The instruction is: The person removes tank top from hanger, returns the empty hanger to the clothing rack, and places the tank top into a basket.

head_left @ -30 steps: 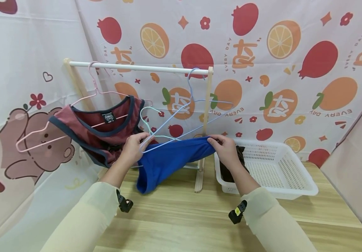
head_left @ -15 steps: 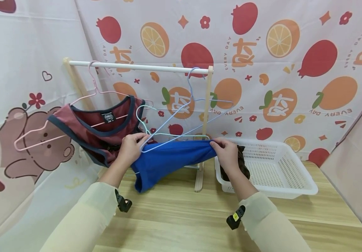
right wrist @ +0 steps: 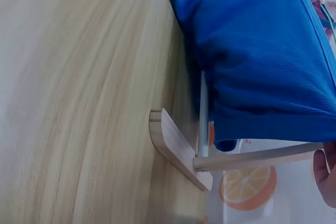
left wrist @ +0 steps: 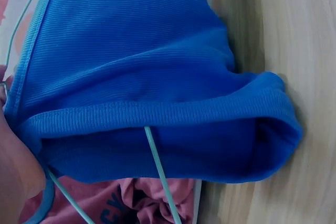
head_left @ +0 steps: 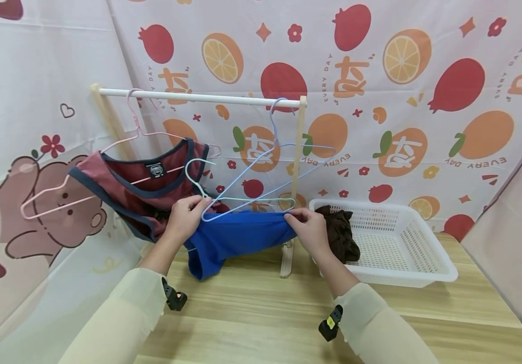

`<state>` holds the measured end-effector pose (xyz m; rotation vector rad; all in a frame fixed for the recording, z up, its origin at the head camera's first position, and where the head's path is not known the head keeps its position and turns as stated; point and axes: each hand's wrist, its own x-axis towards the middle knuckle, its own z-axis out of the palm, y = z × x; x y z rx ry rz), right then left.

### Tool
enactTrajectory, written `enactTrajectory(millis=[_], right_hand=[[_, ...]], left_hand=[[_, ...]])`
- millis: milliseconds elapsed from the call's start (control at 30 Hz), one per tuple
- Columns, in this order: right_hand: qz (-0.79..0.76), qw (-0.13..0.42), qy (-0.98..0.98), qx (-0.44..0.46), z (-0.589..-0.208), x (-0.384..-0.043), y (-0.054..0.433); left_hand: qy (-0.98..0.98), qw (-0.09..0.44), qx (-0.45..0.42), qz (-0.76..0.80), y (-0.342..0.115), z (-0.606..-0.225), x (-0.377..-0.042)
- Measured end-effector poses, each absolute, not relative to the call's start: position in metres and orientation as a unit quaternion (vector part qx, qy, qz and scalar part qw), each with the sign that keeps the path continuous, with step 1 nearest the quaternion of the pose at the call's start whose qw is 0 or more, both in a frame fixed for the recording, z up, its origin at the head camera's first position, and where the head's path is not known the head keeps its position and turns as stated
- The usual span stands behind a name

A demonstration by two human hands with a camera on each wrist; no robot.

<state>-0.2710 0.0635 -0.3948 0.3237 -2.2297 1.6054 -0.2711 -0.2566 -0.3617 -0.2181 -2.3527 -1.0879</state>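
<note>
A blue ribbed garment [head_left: 242,235] stretches sideways between the two hands in front of the rack. At its left end the left hand [head_left: 183,217] pinches the top edge, close under the hook of a mint-green hanger [head_left: 186,171]. The right hand [head_left: 308,230] pinches the upper right corner with thumb and fingers. In the left wrist view the mint hanger's wire [left wrist: 157,156] passes into the banded opening of the garment. Part of that hanger is hidden inside the cloth. A bare blue hanger [head_left: 242,177] hangs from the rack, its lower corner overlapping the left fingertips in the head view.
A small rack with a white rail [head_left: 197,97] stands at the back. On its left, a pink hanger [head_left: 138,130] carries a dark-red sleeveless top [head_left: 170,194] with navy trim. A white basket [head_left: 406,278] at right holds a dark brown cloth [head_left: 340,235]. The rack's wooden foot [right wrist: 176,148] rests on the table.
The right hand has moved left and down, bringing the garment's right end with it and uncovering more of the brown cloth. The mint hanger's hook has shifted left.
</note>
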Motion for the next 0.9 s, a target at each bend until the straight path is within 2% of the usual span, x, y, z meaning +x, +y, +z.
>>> enactTrajectory(millis=[433, 700, 900], right_hand=[[0.564, 0.172, -0.795, 0.145, -0.395, -0.271, 0.047], [0.565, 0.172, -0.79, 0.166, -0.393, -0.27, 0.028], [0.558, 0.179, -0.781, 0.214, -0.395, -0.269, 0.006]], left_hand=[[-0.87, 0.278, -0.013, -0.407, -0.257, -0.359, -0.272], [-0.863, 0.234, -0.028, -0.447, -0.24, -0.347, -0.277], [-0.852, 0.203, -0.026, -0.482, -0.224, -0.341, -0.28]])
